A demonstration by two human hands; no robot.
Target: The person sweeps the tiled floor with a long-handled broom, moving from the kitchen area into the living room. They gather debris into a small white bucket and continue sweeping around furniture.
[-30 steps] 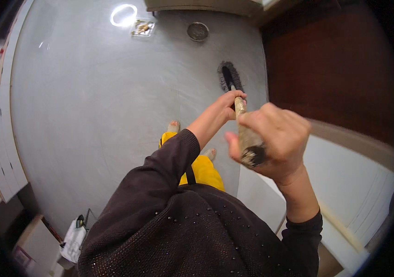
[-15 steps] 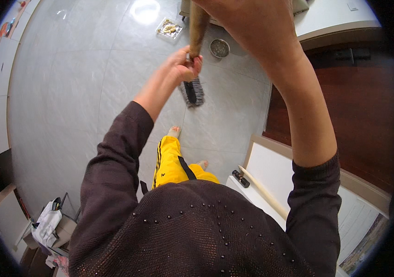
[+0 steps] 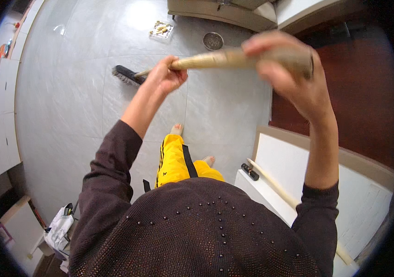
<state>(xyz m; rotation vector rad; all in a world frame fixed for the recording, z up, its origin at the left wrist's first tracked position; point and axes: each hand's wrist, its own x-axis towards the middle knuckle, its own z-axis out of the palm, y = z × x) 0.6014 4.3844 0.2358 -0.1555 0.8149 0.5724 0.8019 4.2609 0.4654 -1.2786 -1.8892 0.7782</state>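
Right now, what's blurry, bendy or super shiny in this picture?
In the head view, the right hand smears, probably from motion, as does the broom handle where it grips; there too, the white cabinets at left bow, and a glare patch whitens the tiled floor near the top.

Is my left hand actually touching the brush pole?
Touching: the head view shows the left hand closed around the brush pole, which emerges on both sides of it.

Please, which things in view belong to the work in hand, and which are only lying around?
In use:
- broom head
- broom handle, held by left hand and right hand

Lying around:
- clear tray, on the floor
- round bowl, on the floor
- pale stick
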